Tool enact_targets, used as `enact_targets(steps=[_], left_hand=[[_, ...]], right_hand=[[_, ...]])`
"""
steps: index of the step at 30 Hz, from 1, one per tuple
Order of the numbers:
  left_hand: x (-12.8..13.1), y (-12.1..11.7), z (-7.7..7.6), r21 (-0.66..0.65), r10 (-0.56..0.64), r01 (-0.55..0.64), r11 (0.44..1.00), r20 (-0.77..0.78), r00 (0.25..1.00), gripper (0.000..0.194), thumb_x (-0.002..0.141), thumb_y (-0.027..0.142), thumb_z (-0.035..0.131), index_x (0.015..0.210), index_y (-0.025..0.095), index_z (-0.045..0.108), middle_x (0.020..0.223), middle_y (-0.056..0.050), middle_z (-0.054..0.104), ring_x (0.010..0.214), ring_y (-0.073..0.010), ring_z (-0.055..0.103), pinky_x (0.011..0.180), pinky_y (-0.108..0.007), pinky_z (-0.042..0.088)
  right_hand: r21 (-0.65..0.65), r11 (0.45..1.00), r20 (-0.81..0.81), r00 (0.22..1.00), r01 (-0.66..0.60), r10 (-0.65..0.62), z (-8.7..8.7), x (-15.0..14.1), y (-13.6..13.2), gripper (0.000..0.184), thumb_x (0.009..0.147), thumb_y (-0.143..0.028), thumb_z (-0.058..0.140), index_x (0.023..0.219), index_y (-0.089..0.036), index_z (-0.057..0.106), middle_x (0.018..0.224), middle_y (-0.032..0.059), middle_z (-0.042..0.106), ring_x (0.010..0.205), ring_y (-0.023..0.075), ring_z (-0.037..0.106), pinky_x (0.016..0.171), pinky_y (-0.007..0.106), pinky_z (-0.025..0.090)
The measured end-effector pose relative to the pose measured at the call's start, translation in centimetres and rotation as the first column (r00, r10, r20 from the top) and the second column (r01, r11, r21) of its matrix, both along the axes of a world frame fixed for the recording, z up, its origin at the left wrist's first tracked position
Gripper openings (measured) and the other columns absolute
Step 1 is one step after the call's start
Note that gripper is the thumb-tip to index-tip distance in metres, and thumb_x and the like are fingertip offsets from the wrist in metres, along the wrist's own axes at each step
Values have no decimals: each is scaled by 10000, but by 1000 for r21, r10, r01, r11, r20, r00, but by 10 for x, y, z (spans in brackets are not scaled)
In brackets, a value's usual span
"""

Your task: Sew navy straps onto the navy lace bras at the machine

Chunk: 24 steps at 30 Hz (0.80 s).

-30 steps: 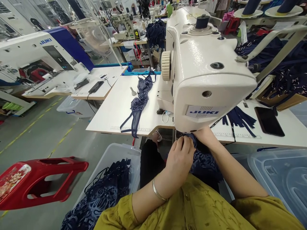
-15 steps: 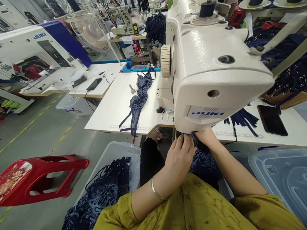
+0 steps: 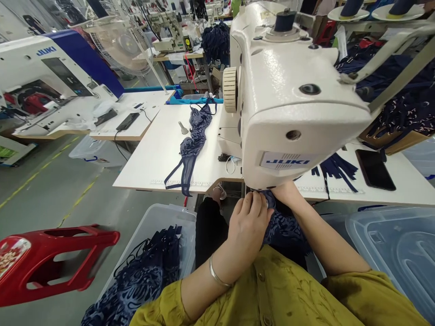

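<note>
A white sewing machine [image 3: 306,122] fills the middle, its head hiding the needle area. Below it, my left hand [image 3: 249,222] has its fingers curled closed on the edge of a navy patterned bra [image 3: 285,228], most of which hangs over my lap. My right hand [image 3: 287,194] reaches in under the machine head beside that fabric; its fingers are hidden there. Another patterned bra [image 3: 193,140] lies stretched out on the white table [image 3: 146,167], left of the machine.
A plastic box [image 3: 159,213] of navy garments stands at lower left, near a red stool [image 3: 57,258]. Navy strips [image 3: 336,170] and a black phone [image 3: 375,169] lie on the table at right. A translucent lid [image 3: 390,240] is at lower right. Another JUKI machine [image 3: 50,86] stands left.
The view has shifted slightly, moving most things a little to the left in the picture. My hands keep nearly the same pose at the fabric under the machine head.
</note>
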<state>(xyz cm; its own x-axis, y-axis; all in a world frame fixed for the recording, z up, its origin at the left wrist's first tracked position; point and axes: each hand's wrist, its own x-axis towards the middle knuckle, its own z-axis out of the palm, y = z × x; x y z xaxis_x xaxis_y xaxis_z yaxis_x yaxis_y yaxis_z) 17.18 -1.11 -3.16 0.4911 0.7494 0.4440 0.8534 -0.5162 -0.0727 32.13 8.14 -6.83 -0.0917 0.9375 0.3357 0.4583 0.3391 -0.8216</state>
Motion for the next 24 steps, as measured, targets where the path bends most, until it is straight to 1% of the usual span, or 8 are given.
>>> enact_targets(steps=[4,8,14,19,24], left_hand=[[-3,0,-1,4,-9,9,1000,42,999,316,973,291,476,1189,97,602,1169,-100,662,1094,-205,604,939,-339,497],[-4,1,-4,0,-24,24,1000,78,997,323,968,298,486,1185,91,604,1152,-92,668,1075,-214,611,936,-343,504],[-1,5,-9,3,-90,90,996,87,992,323,977,259,457,1193,60,592,1140,-113,659,1084,-231,605,954,-342,508],[1,7,-14,12,-164,164,986,92,982,296,965,193,464,1193,46,584,1148,-123,644,1112,-236,595,1006,-337,486],[1,8,-17,-4,-200,202,979,110,974,310,956,170,474,1218,27,553,1169,-145,632,1133,-249,589,1023,-354,483]], right_hand=[[-6,1000,14,1000,0,0,4,-1,0,444,816,-295,524,1238,-191,615,1138,102,713,1151,288,611,932,439,522],[-8,1000,-9,1000,-8,8,6,-2,0,449,821,-344,550,1239,-192,615,1147,101,710,1152,285,608,946,431,515],[-51,998,-36,999,-27,25,1,-1,-1,443,832,-246,505,1256,-154,600,1141,117,711,1127,281,622,930,420,519],[-30,999,-83,996,-32,29,4,-3,-2,434,828,-225,509,1246,-159,603,1133,104,715,1100,268,636,928,405,524],[-31,999,-116,993,-5,1,8,-4,-2,414,804,-236,525,1200,-162,625,1058,98,736,998,262,665,892,410,530]])
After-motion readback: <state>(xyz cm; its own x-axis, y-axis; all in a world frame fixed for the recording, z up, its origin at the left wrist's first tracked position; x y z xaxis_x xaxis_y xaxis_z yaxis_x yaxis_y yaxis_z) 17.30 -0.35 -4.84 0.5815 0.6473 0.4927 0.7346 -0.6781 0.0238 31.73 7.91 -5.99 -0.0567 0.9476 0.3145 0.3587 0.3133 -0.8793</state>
